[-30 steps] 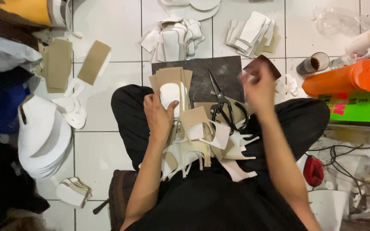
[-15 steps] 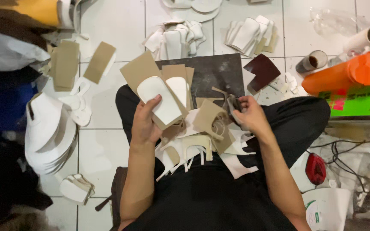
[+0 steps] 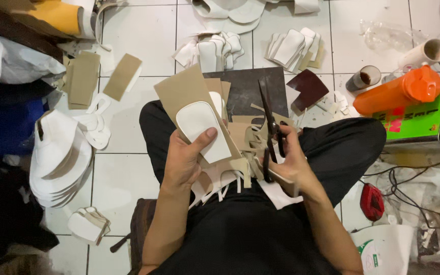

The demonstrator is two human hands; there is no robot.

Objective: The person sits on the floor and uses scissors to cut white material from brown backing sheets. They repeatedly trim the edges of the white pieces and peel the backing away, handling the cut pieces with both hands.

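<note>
Your left hand (image 3: 184, 160) grips a tan card (image 3: 182, 94) with a white insole (image 3: 202, 127) on it, thumb pressing. Just beside it, your right hand (image 3: 291, 160) closes around black scissors (image 3: 268, 122), blades up.

Left hand (image 3: 187, 158) was raised in front of the chest, palm toward the body, fingers curled and the thumb pressed flat on top, clamped tight. Right hand (image 3: 287, 158) sat just beside it at about the same height, fingers hooked and closed in a grip. Both forearms were bare, angling inward and up from the elbows over crossed legs.
</note>
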